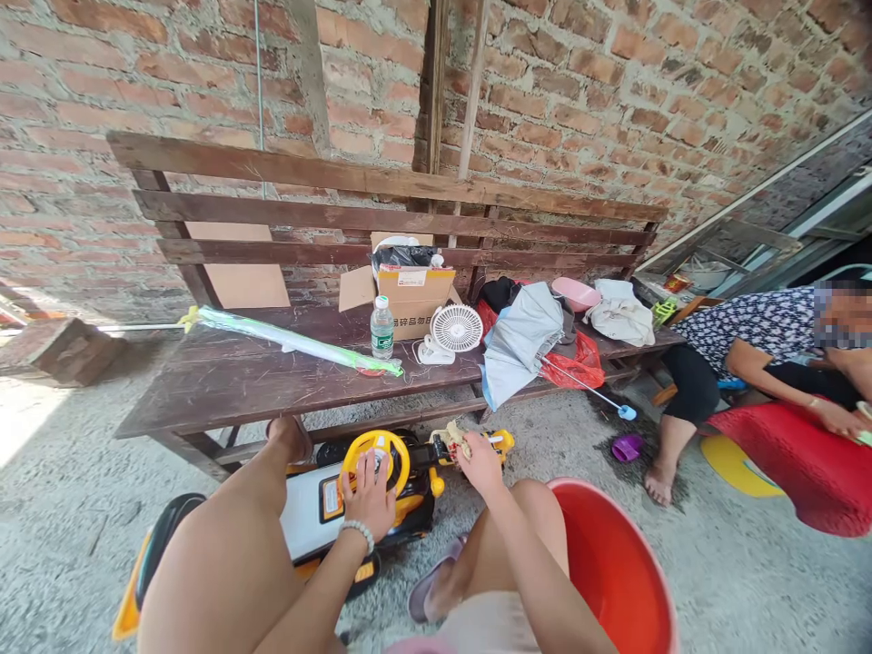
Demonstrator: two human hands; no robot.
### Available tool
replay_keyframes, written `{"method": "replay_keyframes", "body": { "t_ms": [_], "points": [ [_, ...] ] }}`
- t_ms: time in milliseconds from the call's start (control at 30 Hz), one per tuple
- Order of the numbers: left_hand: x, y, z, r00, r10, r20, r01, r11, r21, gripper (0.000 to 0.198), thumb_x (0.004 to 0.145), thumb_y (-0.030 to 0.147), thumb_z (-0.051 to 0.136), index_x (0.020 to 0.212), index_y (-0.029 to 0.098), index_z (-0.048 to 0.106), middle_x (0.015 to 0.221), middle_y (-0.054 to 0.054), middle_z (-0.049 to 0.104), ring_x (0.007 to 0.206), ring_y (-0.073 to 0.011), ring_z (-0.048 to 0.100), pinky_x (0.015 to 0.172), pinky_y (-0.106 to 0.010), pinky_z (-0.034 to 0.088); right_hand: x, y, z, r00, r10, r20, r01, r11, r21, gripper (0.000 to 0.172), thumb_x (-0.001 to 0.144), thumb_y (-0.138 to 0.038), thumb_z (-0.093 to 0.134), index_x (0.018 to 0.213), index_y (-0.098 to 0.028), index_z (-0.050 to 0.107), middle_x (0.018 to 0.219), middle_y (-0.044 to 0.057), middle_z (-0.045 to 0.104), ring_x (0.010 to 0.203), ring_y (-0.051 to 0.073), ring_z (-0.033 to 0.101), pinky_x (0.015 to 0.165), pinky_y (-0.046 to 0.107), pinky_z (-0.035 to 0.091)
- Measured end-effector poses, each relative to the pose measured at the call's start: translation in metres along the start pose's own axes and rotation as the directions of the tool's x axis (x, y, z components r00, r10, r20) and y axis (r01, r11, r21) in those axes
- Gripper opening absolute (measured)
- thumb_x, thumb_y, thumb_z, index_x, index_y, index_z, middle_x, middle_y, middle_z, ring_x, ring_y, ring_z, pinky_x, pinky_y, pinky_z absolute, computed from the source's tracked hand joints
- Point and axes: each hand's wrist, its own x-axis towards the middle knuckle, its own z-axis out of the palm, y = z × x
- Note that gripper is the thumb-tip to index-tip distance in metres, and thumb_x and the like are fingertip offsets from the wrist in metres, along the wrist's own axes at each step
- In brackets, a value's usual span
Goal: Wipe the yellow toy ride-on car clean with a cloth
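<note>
My left hand (369,496), with a beaded bracelet, rests on the yellow steering wheel (376,460) of a yellow and black toy ride-on car (361,509), its fingers over the wheel's rim and hub. My right hand (480,464) pinches a crumpled tan cloth (453,439) against the car's yellow front part (491,445). The car stands on the concrete floor between my bare legs, and my left knee hides its rear.
A long wooden bench (224,381) holds a cardboard box (412,300), a water bottle (382,328), a small white fan (455,330) and a folded umbrella (521,341). A red plastic tub (613,568) sits by my right leg. A seated person (742,363) is at the right.
</note>
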Motion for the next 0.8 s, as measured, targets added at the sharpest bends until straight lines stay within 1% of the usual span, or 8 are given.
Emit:
{"method": "replay_keyframes", "body": {
  "t_ms": [67, 167, 267, 333, 433, 633, 700, 800],
  "points": [
    [0.0, 0.0, 0.0, 1.0, -0.004, -0.003, 0.004, 1.0, 0.003, 0.073, 0.102, 0.029, 0.041, 0.173, 0.022, 0.029, 0.183, -0.011, 0.01, 0.17, -0.0325, 0.007, 0.134, -0.064, 0.006, 0.002, 0.021, -0.019, 0.999, 0.051, 0.004, -0.05, 0.99, -0.129, 0.026, 0.098, -0.029, 0.054, 0.117, -0.022, 0.071, 0.127, 0.012, 0.071, 0.12, 0.028, 0.062, 0.099, 0.034, 0.047],
    [0.0, 0.001, -0.001, 1.0, 0.005, 0.005, -0.005, 1.0, 0.008, 0.072, 0.102, 0.029, 0.041, 0.173, 0.022, 0.03, 0.183, -0.011, 0.011, 0.17, -0.032, 0.008, 0.134, -0.063, 0.006, 0.005, 0.048, -0.043, 0.972, 0.235, -0.005, -0.226, 0.93, -0.291, 0.034, 0.096, -0.024, 0.059, 0.128, -0.021, 0.069, 0.132, 0.015, 0.069, 0.121, 0.031, 0.063, 0.098, 0.037, 0.047],
    [0.0, 0.002, 0.001, 1.0, 0.0, -0.015, 0.0, 1.0, 0.02, 0.072, 0.102, 0.029, 0.041, 0.173, 0.021, 0.031, 0.183, -0.012, 0.012, 0.17, -0.0329, 0.009, 0.134, -0.064, 0.007, 0.005, 0.054, -0.047, 0.956, 0.294, 0.012, -0.272, 0.897, -0.348, 0.053, 0.097, -0.024, 0.061, 0.15, -0.023, 0.058, 0.137, 0.016, 0.067, 0.12, 0.031, 0.064, 0.097, 0.037, 0.048],
    [0.001, 0.002, 0.003, 0.999, -0.013, -0.039, 0.014, 0.999, 0.03, 0.071, 0.102, 0.029, 0.04, 0.172, 0.02, 0.031, 0.183, -0.013, 0.013, 0.17, -0.0338, 0.01, 0.133, -0.065, 0.007, 0.003, 0.045, -0.041, 0.951, 0.305, 0.055, -0.271, 0.904, -0.33, 0.06, 0.099, -0.027, 0.059, 0.159, -0.027, 0.051, 0.143, 0.015, 0.063, 0.118, 0.03, 0.066, 0.096, 0.036, 0.049],
    [0.003, 0.002, 0.006, 0.999, -0.013, -0.052, 0.015, 0.999, 0.03, 0.071, 0.103, 0.03, 0.042, 0.172, 0.021, 0.031, 0.183, -0.014, 0.013, 0.17, -0.0343, 0.01, 0.133, -0.065, 0.006, -0.002, 0.018, -0.026, 0.945, 0.303, 0.123, -0.253, 0.916, -0.311, 0.06, 0.099, -0.028, 0.058, 0.159, -0.029, 0.053, 0.151, 0.016, 0.059, 0.118, 0.029, 0.067, 0.096, 0.037, 0.051],
    [0.002, 0.002, 0.006, 0.999, -0.018, -0.039, 0.019, 0.999, 0.037, 0.071, 0.104, 0.03, 0.041, 0.173, 0.021, 0.03, 0.183, -0.012, 0.013, 0.17, -0.0325, 0.009, 0.134, -0.064, 0.006, -0.024, -0.038, 0.003, 0.965, 0.113, 0.236, -0.041, 0.956, -0.289, 0.067, 0.094, -0.027, 0.065, 0.16, -0.027, 0.054, 0.147, 0.016, 0.063, 0.122, 0.031, 0.066, 0.098, 0.036, 0.053],
    [0.002, 0.001, 0.005, 0.999, -0.018, -0.034, 0.019, 0.999, 0.028, 0.071, 0.104, 0.031, 0.041, 0.173, 0.022, 0.031, 0.183, -0.012, 0.012, 0.17, -0.0324, 0.008, 0.134, -0.064, 0.006, -0.031, -0.046, 0.008, 0.962, 0.091, 0.259, -0.025, 0.969, -0.247, 0.07, 0.093, -0.027, 0.065, 0.161, -0.025, 0.052, 0.147, 0.016, 0.064, 0.122, 0.031, 0.066, 0.099, 0.036, 0.053],
    [0.002, 0.001, 0.002, 1.0, -0.009, -0.017, 0.009, 1.0, 0.0, 0.072, 0.103, 0.034, 0.043, 0.173, 0.023, 0.03, 0.183, -0.011, 0.011, 0.171, -0.0326, 0.008, 0.134, -0.064, 0.006, -0.037, -0.044, 0.011, 0.958, 0.109, 0.264, -0.062, 0.982, -0.178, 0.069, 0.094, -0.026, 0.063, 0.161, -0.026, 0.052, 0.147, 0.014, 0.065, 0.124, 0.028, 0.068, 0.101, 0.034, 0.052]
  ]
}}
